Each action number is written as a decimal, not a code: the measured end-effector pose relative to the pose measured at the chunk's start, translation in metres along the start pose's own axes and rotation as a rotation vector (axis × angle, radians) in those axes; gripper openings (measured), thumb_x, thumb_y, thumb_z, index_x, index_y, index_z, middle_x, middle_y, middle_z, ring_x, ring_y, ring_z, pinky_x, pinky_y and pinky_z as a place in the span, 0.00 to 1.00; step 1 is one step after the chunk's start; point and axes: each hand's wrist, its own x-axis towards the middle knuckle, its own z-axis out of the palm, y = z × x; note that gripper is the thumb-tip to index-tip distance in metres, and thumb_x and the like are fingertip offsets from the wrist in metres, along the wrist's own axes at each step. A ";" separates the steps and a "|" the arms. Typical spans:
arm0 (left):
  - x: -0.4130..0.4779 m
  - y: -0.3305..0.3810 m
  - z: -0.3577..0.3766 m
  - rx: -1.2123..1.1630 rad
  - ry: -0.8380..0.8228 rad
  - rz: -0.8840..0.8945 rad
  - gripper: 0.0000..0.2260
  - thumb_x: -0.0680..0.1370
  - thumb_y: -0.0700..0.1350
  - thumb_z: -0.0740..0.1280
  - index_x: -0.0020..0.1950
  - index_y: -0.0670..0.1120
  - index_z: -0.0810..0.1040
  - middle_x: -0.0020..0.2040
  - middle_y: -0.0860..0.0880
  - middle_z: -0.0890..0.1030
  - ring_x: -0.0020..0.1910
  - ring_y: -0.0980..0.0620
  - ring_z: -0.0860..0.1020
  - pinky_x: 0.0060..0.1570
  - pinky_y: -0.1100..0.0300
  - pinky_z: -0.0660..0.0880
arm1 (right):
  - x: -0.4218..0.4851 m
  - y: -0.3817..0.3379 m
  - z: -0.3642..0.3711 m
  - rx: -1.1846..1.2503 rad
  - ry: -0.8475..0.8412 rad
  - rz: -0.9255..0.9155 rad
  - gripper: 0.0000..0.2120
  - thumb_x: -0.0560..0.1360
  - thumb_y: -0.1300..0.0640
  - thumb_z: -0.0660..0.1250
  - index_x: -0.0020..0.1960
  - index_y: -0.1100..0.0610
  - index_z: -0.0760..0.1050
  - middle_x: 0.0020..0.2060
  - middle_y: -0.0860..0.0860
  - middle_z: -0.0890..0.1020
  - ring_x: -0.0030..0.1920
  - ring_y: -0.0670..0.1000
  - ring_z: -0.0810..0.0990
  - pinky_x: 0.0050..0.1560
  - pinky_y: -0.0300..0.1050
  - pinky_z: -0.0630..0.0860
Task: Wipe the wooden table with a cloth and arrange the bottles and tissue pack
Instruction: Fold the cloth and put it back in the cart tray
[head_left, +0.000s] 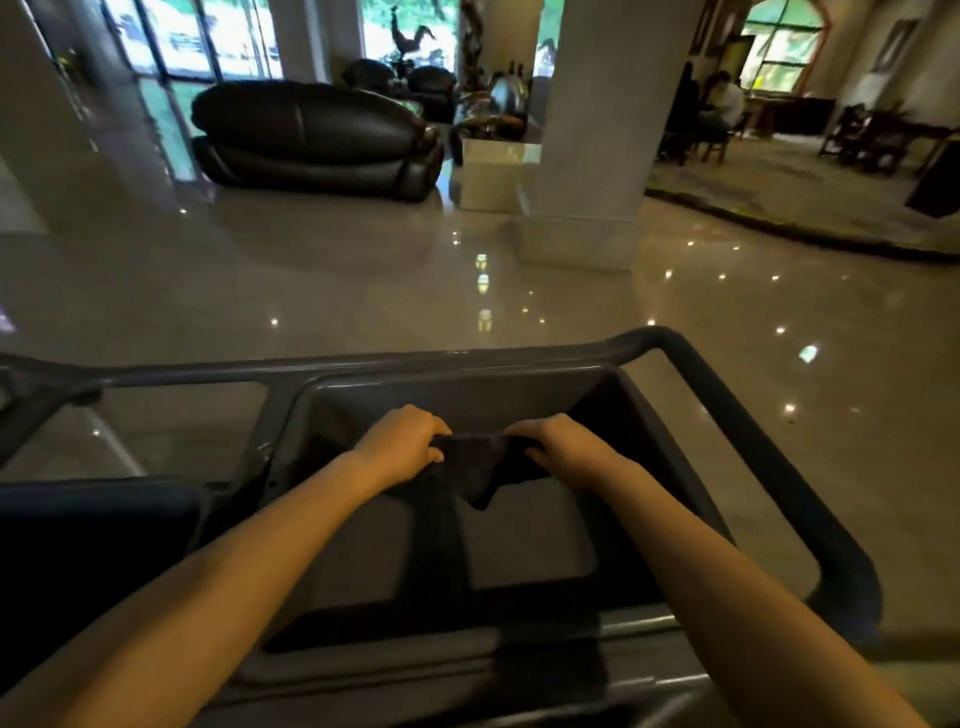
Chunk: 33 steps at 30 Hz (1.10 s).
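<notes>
A dark cloth (475, 462) is stretched between my two hands above the grey tub of a cleaning cart (467, 387). My left hand (402, 441) grips its left end and my right hand (558, 447) grips its right end. A loose corner of the cloth hangs down between them. No wooden table, bottles or tissue pack can be made out near me.
The cart's dark handle bar (769, 431) curves round its right side. Beyond lies a glossy tiled floor (363, 280), a black leather sofa (311, 137), a white pillar (592, 130) and a white box (491, 171). A seated person (719, 104) and dark wooden furniture (883, 137) are far right.
</notes>
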 end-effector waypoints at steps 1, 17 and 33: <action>-0.001 -0.014 0.004 -0.004 -0.011 -0.019 0.15 0.75 0.45 0.68 0.61 0.48 0.79 0.58 0.46 0.82 0.58 0.46 0.78 0.58 0.55 0.73 | 0.011 -0.006 0.007 0.008 -0.015 -0.008 0.17 0.76 0.64 0.60 0.64 0.56 0.74 0.58 0.56 0.81 0.57 0.56 0.79 0.59 0.54 0.74; 0.026 -0.096 0.071 -0.065 -0.246 -0.206 0.14 0.75 0.46 0.68 0.60 0.48 0.78 0.57 0.45 0.81 0.56 0.46 0.78 0.54 0.54 0.74 | 0.113 0.003 0.086 0.025 -0.334 -0.036 0.15 0.75 0.64 0.59 0.59 0.58 0.76 0.55 0.59 0.81 0.55 0.59 0.79 0.52 0.45 0.73; 0.074 -0.105 0.114 -0.042 -0.339 -0.411 0.16 0.78 0.43 0.60 0.65 0.46 0.73 0.66 0.42 0.70 0.67 0.43 0.68 0.65 0.53 0.68 | 0.157 0.022 0.130 0.030 -0.337 0.137 0.17 0.77 0.60 0.59 0.65 0.61 0.71 0.66 0.61 0.74 0.65 0.60 0.73 0.65 0.52 0.71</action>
